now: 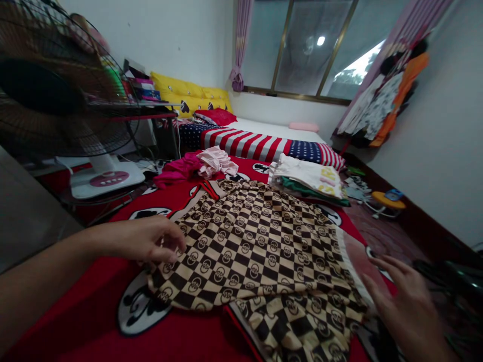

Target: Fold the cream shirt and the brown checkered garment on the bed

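Observation:
A tan and dark-brown checked garment (252,241) with a printed motif lies spread in front of me, slightly wrinkled. Its lower right part (298,322) lies bunched, and a red and black trim shows at its upper left. My left hand (160,240) is over the garment's left edge, its fingers loosely curled with a gap to the thumb and nothing visible between them. Just beyond the white-trimmed right edge is my right hand (405,291), fingers apart and slightly blurred. I cannot tell whether either hand touches the cloth.
A red patterned blanket (101,296) lies beneath. Behind the garment are crumpled pink clothes (215,162) and a folded stack (307,176). A fan (101,178) stands at the left, a bed (245,143) at the back, and a small yellow-topped stool (388,200) at the right.

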Available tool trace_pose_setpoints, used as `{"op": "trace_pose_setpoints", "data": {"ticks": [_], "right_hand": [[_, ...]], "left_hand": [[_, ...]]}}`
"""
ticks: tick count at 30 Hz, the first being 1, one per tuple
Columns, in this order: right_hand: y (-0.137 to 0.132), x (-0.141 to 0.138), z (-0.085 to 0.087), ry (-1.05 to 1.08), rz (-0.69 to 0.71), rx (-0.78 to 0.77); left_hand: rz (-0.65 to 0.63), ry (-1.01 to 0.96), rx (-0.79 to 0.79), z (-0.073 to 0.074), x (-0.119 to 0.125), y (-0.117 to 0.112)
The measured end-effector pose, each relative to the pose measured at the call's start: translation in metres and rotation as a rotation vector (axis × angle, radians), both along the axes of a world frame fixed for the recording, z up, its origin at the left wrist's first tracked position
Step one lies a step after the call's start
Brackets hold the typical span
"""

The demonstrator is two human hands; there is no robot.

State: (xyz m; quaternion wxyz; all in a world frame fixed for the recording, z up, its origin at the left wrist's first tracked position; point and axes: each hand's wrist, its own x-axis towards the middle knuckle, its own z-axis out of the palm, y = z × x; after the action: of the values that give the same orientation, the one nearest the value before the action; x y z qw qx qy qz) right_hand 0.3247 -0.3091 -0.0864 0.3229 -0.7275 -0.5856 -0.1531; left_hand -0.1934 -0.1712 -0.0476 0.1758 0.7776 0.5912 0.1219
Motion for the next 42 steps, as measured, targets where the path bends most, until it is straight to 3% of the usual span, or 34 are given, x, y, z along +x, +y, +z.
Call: {"op": "trace_pose_setpoints", "data": {"ticks": [2,6,9,15,19,21,25,27,31,35,38,42], "right_hand": [[-0.003,-0.029,0.004,0.060,0.131,-0.033],[-0.011,-0.084,0.008,0.233,0.486,-0.471],[-0.014,-0.103,0.006,0.234,0.583,-0.631],[-0.013,-0.103,0.001,0.202,0.617,-0.612],[-0.010,-0.110,0.000,0.185,0.596,-0.594],[-0.008,-0.114,-0.002,0.174,0.572,-0.577],[-0.005,-0.116,-0.012,0.170,0.552,-0.533],[-0.004,-0.114,-0.018,0.182,0.553,-0.504],[-0.004,-0.112,-0.023,0.209,0.558,-0.443],[-0.004,-0.111,-0.022,0.227,0.559,-0.414],[-0.005,-0.110,-0.024,0.212,0.563,-0.403],[-0.006,-0.109,-0.031,0.170,0.568,-0.385]], "left_hand": [[0.002,0.007,0.022,-0.002,0.005,0.019],[-0.014,0.046,0.096,-0.010,0.008,0.055],[-0.009,0.133,0.146,-0.018,0.008,0.066],[0.117,0.156,0.111,-0.020,0.013,0.057],[0.105,0.041,0.178,-0.020,0.019,0.073],[0.030,0.019,0.221,-0.022,0.029,0.087],[-0.265,0.010,0.231,-0.029,0.060,0.114],[-0.321,0.017,0.229,-0.032,0.076,0.128],[-0.240,0.004,0.251,-0.027,0.093,0.165],[-0.026,-0.018,0.312,-0.015,0.087,0.194],[0.111,0.002,0.305,-0.015,0.071,0.190],[0.234,0.085,0.223,-0.025,0.050,0.156]]}}
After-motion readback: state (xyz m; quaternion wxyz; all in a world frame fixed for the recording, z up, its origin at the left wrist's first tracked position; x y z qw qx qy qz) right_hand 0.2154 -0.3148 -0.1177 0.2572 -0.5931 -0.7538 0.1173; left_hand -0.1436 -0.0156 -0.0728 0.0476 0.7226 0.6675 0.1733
